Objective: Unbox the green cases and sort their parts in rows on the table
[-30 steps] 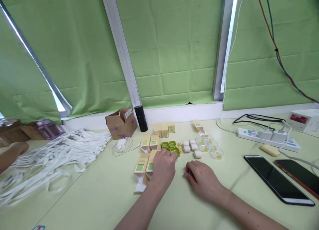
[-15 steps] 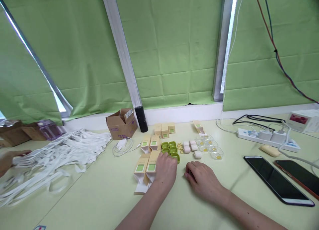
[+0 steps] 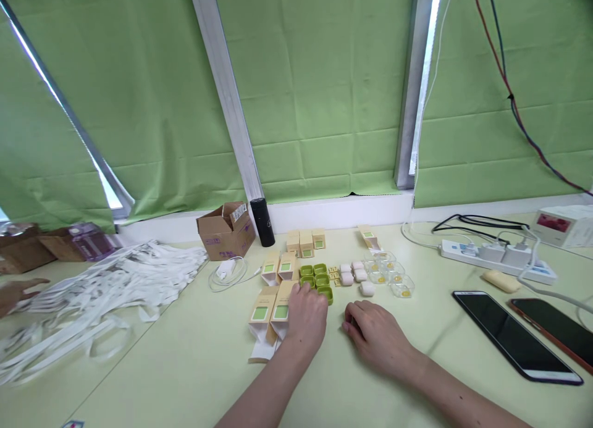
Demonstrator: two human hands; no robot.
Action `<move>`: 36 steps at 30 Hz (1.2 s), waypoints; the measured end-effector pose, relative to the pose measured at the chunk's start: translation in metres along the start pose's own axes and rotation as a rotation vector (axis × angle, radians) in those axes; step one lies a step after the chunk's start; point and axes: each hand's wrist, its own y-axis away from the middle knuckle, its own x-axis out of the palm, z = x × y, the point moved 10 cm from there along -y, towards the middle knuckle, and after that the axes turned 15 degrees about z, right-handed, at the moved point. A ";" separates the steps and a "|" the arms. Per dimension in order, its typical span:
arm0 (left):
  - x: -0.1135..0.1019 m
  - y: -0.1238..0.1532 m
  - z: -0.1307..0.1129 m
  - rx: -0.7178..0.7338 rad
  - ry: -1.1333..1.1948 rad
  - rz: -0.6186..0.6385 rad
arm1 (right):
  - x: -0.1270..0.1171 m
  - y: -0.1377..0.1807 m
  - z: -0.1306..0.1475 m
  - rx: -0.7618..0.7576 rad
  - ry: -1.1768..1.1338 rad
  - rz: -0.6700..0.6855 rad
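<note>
My left hand [image 3: 306,317] rests on the table with its fingers curled over the nearest green case [image 3: 326,292], next to two tan cartons [image 3: 269,310] lying flat. Three more green cases [image 3: 314,271] sit just behind. My right hand [image 3: 377,335] lies knuckles up on the table, fingers curled under, apart from the white earbud cases [image 3: 356,275]; whether it holds anything is hidden. Clear plastic trays [image 3: 391,275] with yellow dots stand right of the white cases. More tan cartons [image 3: 306,239] stand upright at the back.
A heap of white straps [image 3: 92,292] covers the left, where another person's hand [image 3: 16,292] reaches in. A cardboard box [image 3: 225,228] and black cylinder [image 3: 262,221] stand by the wall. Two phones [image 3: 519,335], a power strip [image 3: 498,255] and a white cable [image 3: 227,272] lie around.
My left hand has slid slightly toward me along the green cases. The other person's hand at the far left has drawn back and lower. My right hand has stayed put.
</note>
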 end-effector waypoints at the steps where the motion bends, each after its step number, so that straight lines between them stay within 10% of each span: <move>1: 0.000 0.000 0.000 -0.004 -0.004 0.002 | 0.000 0.000 0.000 -0.002 -0.002 0.000; 28: -0.025 0.012 -0.003 0.073 0.086 -0.211 | 0.000 0.000 0.001 -0.012 0.018 -0.005; 36: -0.070 0.021 0.024 0.052 0.281 -0.367 | 0.002 -0.001 0.001 -0.032 0.029 -0.009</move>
